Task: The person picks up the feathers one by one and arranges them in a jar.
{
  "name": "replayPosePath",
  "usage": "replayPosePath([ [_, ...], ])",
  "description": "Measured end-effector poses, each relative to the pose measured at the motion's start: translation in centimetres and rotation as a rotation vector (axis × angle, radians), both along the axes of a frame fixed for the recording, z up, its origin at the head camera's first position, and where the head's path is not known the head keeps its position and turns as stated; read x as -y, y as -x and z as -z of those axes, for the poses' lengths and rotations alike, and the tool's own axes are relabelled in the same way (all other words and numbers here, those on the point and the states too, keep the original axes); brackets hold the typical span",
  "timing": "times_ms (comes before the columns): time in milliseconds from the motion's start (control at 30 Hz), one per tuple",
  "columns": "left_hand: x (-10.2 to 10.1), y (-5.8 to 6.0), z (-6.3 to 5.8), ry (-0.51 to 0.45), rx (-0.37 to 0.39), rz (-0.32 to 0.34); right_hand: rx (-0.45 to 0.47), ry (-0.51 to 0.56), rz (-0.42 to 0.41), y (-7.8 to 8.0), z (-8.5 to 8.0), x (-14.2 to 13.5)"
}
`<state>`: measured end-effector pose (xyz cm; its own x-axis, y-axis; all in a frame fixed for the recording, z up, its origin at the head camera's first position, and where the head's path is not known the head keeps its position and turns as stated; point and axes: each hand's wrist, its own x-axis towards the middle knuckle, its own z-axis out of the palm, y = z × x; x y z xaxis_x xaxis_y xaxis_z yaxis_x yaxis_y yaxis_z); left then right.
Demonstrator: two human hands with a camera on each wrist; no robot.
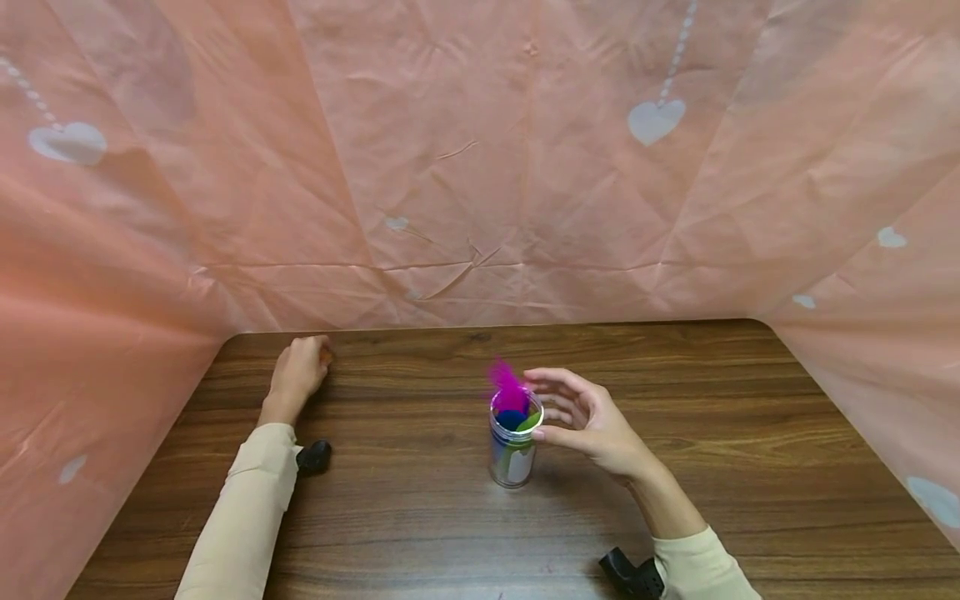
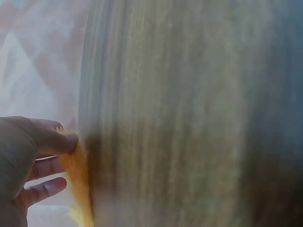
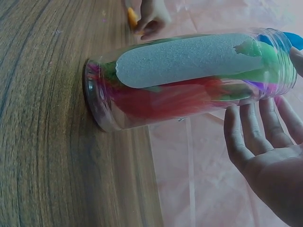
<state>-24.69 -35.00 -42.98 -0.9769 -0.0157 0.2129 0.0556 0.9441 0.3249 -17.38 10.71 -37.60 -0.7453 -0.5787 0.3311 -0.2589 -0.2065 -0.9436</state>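
Observation:
Near the far left corner of the table my left hand (image 1: 297, 367) pinches an orange feather (image 2: 78, 175) between thumb and fingers; in the head view just a bit of it shows. A clear jar (image 1: 512, 458) stands upright near the table's middle. Inside are red, green and blue feathers, and a magenta feather (image 1: 507, 387) sticks out of the top. My right hand (image 1: 592, 417) is at the jar's right side with loosely curved fingers spread, thumb and fingertips right at the rim. A whitish label (image 3: 184, 61) covers part of the jar's side.
The brown wooden table (image 1: 405, 533) has rounded far corners. A peach cloth (image 1: 480, 167) with pale hearts hangs behind it and down both sides. Black wrist cameras sit by both sleeves, the left camera (image 1: 313, 457) close over the wood.

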Motion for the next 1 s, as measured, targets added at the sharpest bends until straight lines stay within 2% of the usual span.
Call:
replayPosePath([
  [233, -0.9, -0.6, -0.9, -0.055, -0.083, 0.015, -0.001, 0.000, 0.001, 0.0, -0.2, 0.0],
  [467, -2.6, -1.0, -2.5, -0.307, -0.200, 0.085, -0.009, -0.001, 0.001, 0.1, -0.2, 0.0],
  [533, -3.2, -1.3, -3.1, -0.351, -0.234, 0.097, -0.010, 0.001, -0.001, 0.1, -0.2, 0.0],
  [767, -5.6, -2.6, -5.1, -0.420, -0.324, 0.110, -0.012, 0.003, -0.002, 0.1, -0.1, 0.0],
  [1000, -7.8, -3.4, -5.7, -0.489, -0.403, 0.121, -0.021, -0.021, 0.012, 0.0, 0.0, -0.1],
])
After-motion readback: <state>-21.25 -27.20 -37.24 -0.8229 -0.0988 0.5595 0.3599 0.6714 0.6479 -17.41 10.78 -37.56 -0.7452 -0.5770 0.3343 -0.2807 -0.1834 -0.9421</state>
